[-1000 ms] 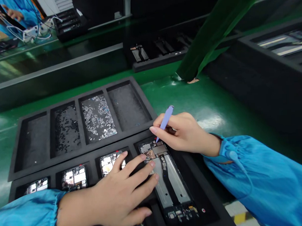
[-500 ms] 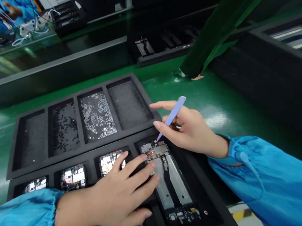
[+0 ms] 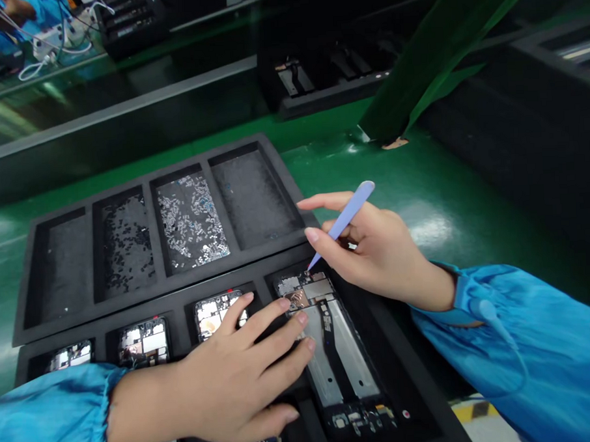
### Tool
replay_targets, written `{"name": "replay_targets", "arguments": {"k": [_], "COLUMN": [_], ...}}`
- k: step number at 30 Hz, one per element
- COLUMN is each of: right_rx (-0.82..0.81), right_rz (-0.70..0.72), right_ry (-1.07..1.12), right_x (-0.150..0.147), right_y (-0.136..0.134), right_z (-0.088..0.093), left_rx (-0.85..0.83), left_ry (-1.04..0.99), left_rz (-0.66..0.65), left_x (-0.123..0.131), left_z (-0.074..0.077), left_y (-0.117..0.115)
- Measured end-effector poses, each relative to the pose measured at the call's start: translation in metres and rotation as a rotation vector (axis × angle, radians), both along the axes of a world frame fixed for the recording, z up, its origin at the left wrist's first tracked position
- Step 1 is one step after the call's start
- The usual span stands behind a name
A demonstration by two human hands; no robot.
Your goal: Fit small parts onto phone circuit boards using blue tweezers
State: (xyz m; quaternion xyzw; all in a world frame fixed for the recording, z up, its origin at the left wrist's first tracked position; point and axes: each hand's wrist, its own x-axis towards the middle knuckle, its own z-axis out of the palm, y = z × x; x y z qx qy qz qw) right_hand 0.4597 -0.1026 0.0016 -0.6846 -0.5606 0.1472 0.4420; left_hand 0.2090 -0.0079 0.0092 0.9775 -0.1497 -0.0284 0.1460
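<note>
Head view: purple tool (image 3: 349, 212) perhaps touches phone (image 3: 336, 349); contact indistinct.

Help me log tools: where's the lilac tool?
In the head view, right of centre: the right hand holds the lilac tool, its tip at the far end of the rightmost phone in the near tray.

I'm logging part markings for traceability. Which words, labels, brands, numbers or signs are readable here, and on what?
No text is readable.
Dark ribbon cable on the opened phone: pale marks near its top, too small to read.
Lilac tool in the right hand: no lettering visible.
</note>
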Motion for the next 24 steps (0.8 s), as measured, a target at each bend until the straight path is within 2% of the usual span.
{"name": "replay_targets", "arguments": {"k": [4,10,17,24], "right_rx": [0.007,-0.027,-0.042,-0.083], "right_rz": [0.004,-0.031,0.032,0.006], "right_ry": [-0.033,0.092,0.007,0.103], "right_x": [0.0013,0.0053,0.0065,0.0071], "right_y": [0.0003,-0.0004,-0.0008,-0.0006], "right_z": [0.0009,0.0051,0.0020,0.0035], "left_rx": [-0.004,-0.001,0.014,0.006], "left_ry": [0.004,0.010,0.004,0.010], "left_rz": [0.005,0.006,-0.004,-0.007], "left_x": [-0.0004,-0.0006,0.0009,-0.0002], "left_z": [-0.0006,-0.0003,0.0013,0.0002], "left_y": [-0.0004,-0.0004,0.0010,0.0005]}}
